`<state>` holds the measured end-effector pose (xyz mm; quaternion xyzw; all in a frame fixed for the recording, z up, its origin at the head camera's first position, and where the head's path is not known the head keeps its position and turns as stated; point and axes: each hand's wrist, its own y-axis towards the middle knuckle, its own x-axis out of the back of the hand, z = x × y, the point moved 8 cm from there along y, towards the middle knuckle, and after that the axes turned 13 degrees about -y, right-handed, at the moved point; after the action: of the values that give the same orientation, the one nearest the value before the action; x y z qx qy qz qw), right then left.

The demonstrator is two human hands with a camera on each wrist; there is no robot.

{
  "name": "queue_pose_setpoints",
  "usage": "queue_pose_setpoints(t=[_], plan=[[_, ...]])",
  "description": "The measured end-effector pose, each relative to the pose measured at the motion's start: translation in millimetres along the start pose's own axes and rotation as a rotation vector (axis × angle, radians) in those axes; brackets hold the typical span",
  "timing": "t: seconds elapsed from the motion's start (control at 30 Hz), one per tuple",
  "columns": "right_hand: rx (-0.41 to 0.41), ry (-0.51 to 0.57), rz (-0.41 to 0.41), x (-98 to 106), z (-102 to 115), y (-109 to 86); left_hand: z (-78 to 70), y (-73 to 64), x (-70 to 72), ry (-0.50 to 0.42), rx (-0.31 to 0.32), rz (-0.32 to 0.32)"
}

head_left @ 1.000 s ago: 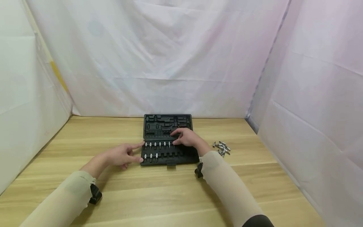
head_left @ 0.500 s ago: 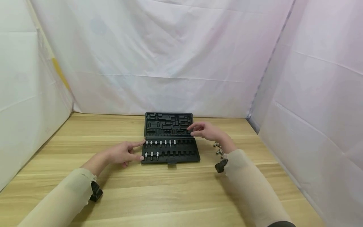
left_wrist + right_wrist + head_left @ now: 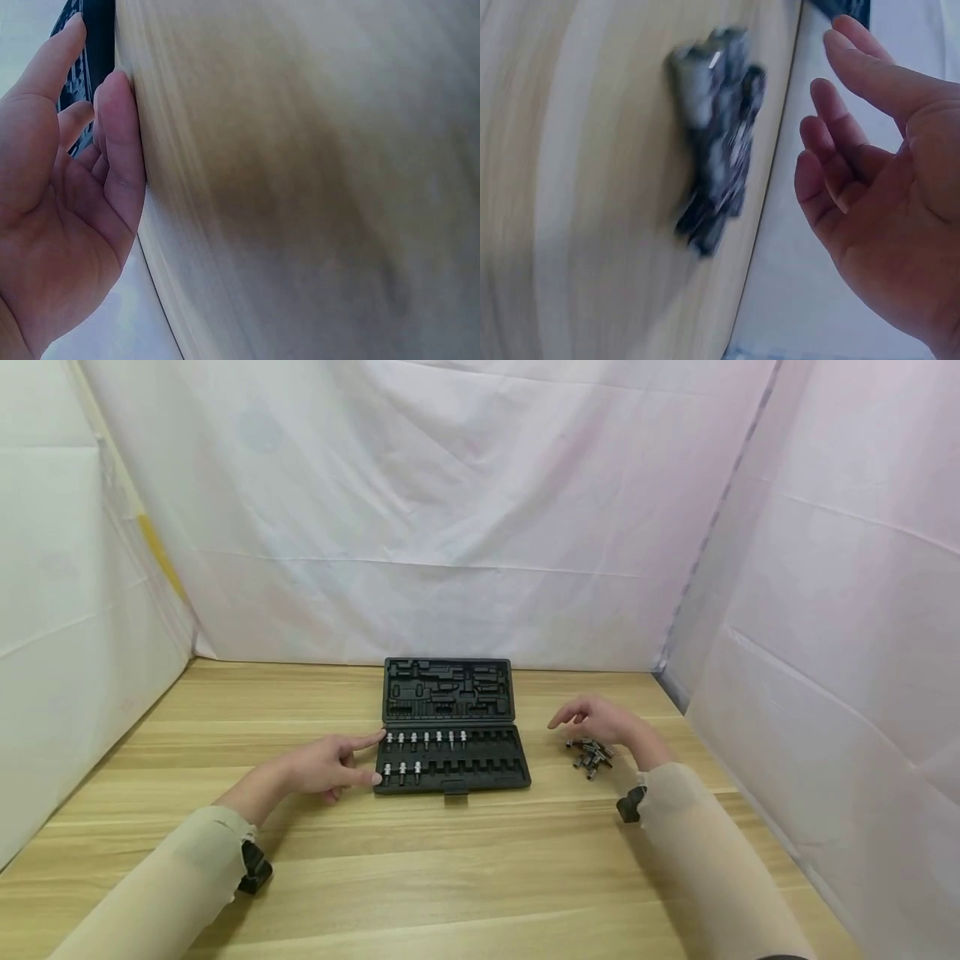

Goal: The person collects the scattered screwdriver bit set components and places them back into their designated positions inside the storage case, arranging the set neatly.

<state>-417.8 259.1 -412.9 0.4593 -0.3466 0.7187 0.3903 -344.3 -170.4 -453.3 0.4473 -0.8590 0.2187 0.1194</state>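
A black tool case (image 3: 480, 762) lies unfolded on the table, its moulded lid (image 3: 448, 690) laid back. Several silver bit sockets (image 3: 426, 741) stand in the upper row of slots, and three bit sockets (image 3: 402, 772) fill the left of the lower row. At the case's left edge, my left hand (image 3: 322, 768) touches it with index fingertip and thumb, spread apart. My right hand (image 3: 600, 720) hovers just behind a small heap of loose bit sockets (image 3: 592, 755), fingers loosely bent, holding nothing. The heap looks blurred in the right wrist view, to the left of the palm.
A wooden table (image 3: 420, 877) carries everything. White cloth sheets (image 3: 435, 510) close in the back and both sides. Vacant slots (image 3: 480, 767) show on the right of both case rows.
My right hand has drawn away from the upper row, rightward to the loose heap, leaving a bit socket seated as the row's last one. My left hand stays at the case edge.
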Motion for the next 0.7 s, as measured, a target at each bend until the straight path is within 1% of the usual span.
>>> queue_pose_setpoints(t=[0.1,0.27,0.33,0.7], plan=[[0.0,-0.044,0.014,-1,-10,-4.0,0.9,0.0,0.5,0.008,0.002,0.002],[-0.023,-0.053,0.043,-3,-21,-6.3,1.1,-0.4,0.8,0.005,0.012,0.002],[-0.03,-0.053,0.046,-4,-23,-6.0,1.2,-0.4,1.1,-0.003,0.018,-0.004],[-0.062,-0.069,0.054,-12,-26,-2.0,0.6,0.1,0.4,0.013,0.004,-0.011]])
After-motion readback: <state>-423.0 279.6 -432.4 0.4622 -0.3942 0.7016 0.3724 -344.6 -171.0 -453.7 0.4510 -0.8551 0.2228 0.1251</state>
